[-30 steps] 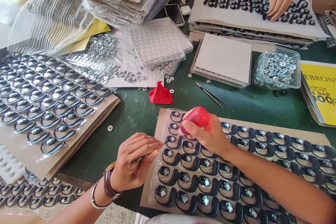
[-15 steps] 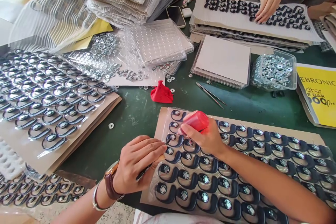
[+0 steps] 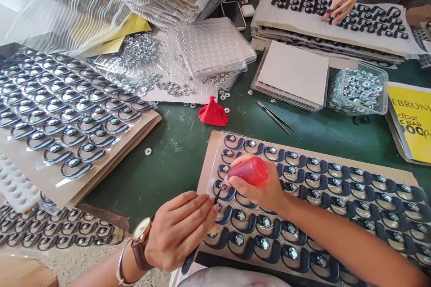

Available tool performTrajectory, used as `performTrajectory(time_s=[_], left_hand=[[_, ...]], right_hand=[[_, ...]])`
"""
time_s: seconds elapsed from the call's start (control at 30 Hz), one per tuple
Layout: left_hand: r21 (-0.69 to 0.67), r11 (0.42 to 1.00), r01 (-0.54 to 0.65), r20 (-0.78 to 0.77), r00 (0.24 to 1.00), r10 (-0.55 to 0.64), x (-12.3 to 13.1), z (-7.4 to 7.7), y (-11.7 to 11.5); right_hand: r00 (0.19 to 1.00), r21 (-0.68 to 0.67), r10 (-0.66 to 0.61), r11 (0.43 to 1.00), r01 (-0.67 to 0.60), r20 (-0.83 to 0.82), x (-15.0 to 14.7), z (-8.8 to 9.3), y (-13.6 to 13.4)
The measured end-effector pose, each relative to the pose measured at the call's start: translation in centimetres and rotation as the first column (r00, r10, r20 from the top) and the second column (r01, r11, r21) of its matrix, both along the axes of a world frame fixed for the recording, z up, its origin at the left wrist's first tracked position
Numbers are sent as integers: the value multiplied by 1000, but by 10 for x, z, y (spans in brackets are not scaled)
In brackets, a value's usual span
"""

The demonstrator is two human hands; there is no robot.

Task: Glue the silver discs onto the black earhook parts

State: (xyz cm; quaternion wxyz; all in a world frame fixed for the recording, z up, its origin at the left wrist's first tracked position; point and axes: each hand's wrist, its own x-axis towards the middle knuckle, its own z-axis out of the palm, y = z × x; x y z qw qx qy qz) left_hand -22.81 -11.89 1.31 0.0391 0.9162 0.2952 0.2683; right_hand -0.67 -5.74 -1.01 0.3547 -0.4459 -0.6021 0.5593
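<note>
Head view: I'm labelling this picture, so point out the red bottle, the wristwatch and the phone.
Red bottle (image 3: 251, 171): head view, on its rounded body.
Wristwatch (image 3: 142, 228): head view, on its dial.
Phone (image 3: 233, 15): head view, on its screen.

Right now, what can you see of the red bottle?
The red bottle looks like smooth, slightly see-through plastic, with a rounded base and a narrowing front. The right hand grips it aslant above the black pieces, narrow end down and base raised. That end is close to the dark tool; whether they touch, I cannot tell. The hand hides part of it.
</note>
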Motion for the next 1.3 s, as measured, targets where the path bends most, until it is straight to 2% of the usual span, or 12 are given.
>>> performTrajectory(time_s=[0.17, 0.33, 1.07, 1.3], left_hand=[[-4, 1000, -5, 10, 1000, 5, 1, -1, -3], [-21, 999, -28, 33, 999, 29, 2, -3, -4], [-81, 997, 18, 52, 999, -14, -1, -3, -2], [-71, 997, 6, 55, 998, -2, 0, -2, -2]], right_hand=[[999, 52, 27, 998, -29, 41, 0, -5, -2], [998, 125, -10, 992, 2, 63, 0, -3, -1], [994, 147, -93, 985, 85, 53, 3, 1, 1], [993, 158, -72, 986, 56, 97, 4, 0, 2]])
